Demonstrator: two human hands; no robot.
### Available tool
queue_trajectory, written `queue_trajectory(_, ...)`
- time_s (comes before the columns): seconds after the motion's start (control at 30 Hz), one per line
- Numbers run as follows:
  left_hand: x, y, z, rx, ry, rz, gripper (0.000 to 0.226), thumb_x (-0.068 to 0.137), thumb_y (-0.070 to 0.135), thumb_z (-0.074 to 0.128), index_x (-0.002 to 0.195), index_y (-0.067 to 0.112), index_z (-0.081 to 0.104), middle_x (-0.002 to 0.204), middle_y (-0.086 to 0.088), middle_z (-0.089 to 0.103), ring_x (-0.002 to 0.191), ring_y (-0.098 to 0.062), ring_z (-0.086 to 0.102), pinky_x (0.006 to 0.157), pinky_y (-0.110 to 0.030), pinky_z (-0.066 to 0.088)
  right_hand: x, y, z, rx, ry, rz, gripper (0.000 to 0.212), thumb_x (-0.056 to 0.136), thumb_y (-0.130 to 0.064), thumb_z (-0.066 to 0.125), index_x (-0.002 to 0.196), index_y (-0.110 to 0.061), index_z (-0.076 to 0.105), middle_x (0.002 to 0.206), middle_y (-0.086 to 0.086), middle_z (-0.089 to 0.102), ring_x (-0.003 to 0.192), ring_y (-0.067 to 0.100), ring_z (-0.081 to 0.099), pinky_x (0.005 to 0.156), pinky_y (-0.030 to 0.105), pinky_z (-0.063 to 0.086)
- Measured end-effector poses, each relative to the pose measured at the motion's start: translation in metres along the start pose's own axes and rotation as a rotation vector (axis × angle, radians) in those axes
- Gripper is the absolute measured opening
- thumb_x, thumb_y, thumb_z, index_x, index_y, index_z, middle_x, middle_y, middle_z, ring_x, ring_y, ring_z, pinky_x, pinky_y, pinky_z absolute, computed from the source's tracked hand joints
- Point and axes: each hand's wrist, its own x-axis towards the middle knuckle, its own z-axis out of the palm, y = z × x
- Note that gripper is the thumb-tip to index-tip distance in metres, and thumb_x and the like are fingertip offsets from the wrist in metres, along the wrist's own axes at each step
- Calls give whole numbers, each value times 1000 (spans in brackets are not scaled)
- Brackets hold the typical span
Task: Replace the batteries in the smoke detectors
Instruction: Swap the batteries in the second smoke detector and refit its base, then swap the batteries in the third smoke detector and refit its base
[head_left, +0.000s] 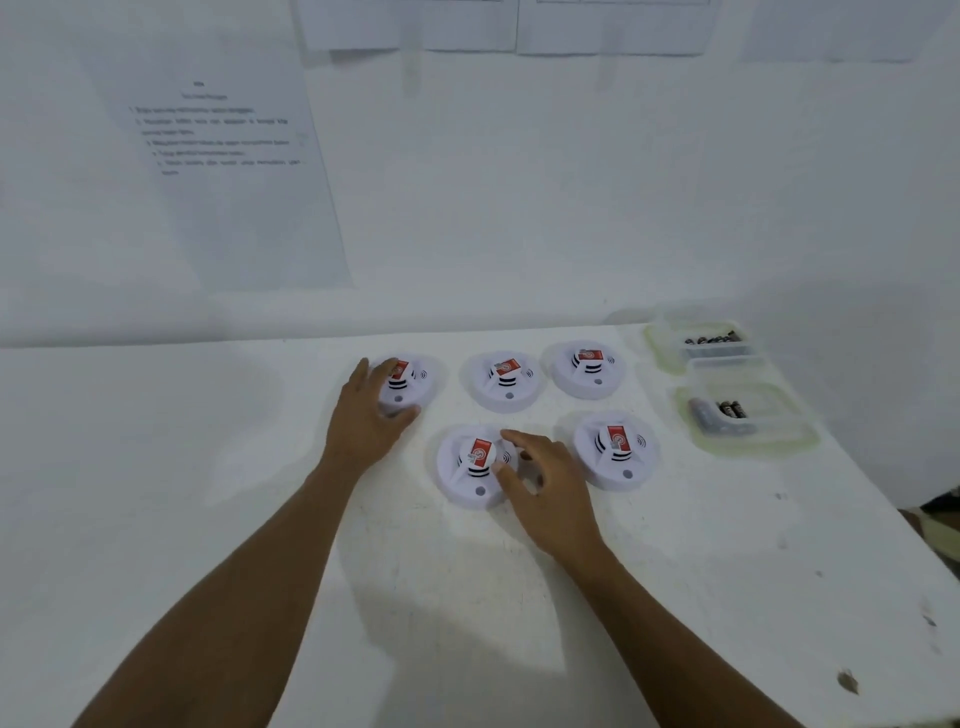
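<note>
Surface: white table (467, 597) is running up against a white wall (519, 182) — scuffs and dark specks are showing along its right side.
Wall: printed sheet (218, 156) is hanging at the left, text too blurred to read.
Detectors: five round white smoke detectors (506, 382) are lying face up in two rows — three behind, two in front; red labels are tilting slightly, no long axis to tell.
Containers: two clear tubs (748, 421) are sitting at the right, holding dark batteries (730, 409).
Left hand (371, 415): fingers spread, curling around the back-left detector (402, 387).
Right hand (545, 486): loosely spread, fingertips touching the front-left detector (472, 465), not clenching.
</note>
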Motion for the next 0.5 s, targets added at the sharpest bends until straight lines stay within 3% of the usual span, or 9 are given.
queue_trajectory(0.1,-5,4,-3,-69,55,86,71,69,49,73,130,16,54,127,-6,53,119,-24,47,101,-32,37,3,0,0,62,-12,32,34,92,-36,63,125,-33,57,115,-33,53,109,0,55,93,28,50)
queue_trajectory(0.2,-15,18,-8,-175,136,118,68,67,35,84,126,17,57,120,-1,53,113,-12,47,96,-24,43,14,-7,-4,82,-24,6,36,92,-31,60,128,-28,57,119,-20,58,111,5,54,93,32,51)
queue_trajectory(0.3,-21,42,-16,-262,162,127,74,64,47,79,130,26,53,123,6,55,113,-1,49,92,-9,40,39,-21,-13,-20,-66,-165,45,88,-21,67,132,-24,56,129,-10,58,118,9,52,96,27,47)
queue_trajectory(0.4,-23,68,-21,-341,101,142,84,66,47,81,138,29,43,120,9,62,109,0,58,90,-15,47,69,-41,-21,-170,-106,-381,52,83,-15,73,132,-17,56,133,0,59,122,16,52,100,22,41)
queue_trajectory(0.5,-27,86,-18,-391,103,118,87,66,46,80,140,26,37,106,13,65,98,5,62,84,-12,49,82,-53,-30,-226,-88,-461,46,85,-17,73,129,-13,60,124,5,66,111,21,61,93,20,41)
